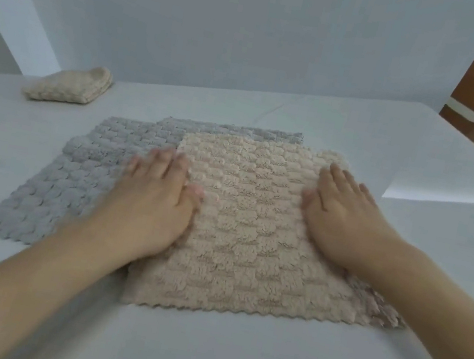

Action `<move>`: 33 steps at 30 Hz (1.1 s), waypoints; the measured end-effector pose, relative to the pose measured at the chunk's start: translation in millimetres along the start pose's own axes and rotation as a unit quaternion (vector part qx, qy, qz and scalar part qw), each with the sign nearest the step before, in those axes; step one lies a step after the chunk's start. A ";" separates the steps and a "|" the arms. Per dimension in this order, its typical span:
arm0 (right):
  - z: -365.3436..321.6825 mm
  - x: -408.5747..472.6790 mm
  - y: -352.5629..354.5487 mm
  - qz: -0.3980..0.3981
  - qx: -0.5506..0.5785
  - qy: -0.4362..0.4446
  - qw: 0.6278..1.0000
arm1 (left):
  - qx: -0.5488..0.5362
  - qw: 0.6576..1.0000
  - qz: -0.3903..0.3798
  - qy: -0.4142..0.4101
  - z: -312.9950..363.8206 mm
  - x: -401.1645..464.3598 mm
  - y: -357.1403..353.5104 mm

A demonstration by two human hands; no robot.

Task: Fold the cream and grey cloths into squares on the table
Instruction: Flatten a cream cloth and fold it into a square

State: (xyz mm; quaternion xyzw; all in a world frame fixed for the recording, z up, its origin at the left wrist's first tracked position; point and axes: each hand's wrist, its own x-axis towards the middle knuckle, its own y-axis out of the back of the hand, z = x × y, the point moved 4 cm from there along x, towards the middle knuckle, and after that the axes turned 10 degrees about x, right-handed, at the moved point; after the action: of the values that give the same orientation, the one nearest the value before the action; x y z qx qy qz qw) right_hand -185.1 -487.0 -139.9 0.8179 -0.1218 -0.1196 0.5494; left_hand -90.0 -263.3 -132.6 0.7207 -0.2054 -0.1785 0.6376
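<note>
Cream cloth lies flat at frame centre, overlapping grey cloth to its left. Left hand & right hand press it, fingers straight, close together. Smoothing step, I think; next needs pinching an edge to fold. Folded cream cloth upper left.

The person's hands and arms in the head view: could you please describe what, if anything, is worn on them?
Both arms are bare up to the frame edge: no sleeves show. The left hand and right hand wear no gloves, and no rings, watch or bracelet can be seen on fingers or wrists. The left hand is slightly blurred, so fine detail there is unclear.
</note>
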 end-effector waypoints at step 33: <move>6.9 55.3 2.1 0.024 -0.003 -0.022 0.999 | 0.006 0.999 -0.034 0.020 -8.3 58.9 -3.7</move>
State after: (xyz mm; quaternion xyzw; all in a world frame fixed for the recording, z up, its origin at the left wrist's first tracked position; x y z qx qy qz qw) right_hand -135.4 -512.1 -143.9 0.8102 -0.1533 -0.1243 0.5519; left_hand -35.2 -286.7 -135.0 0.7343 -0.1693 -0.1848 0.6309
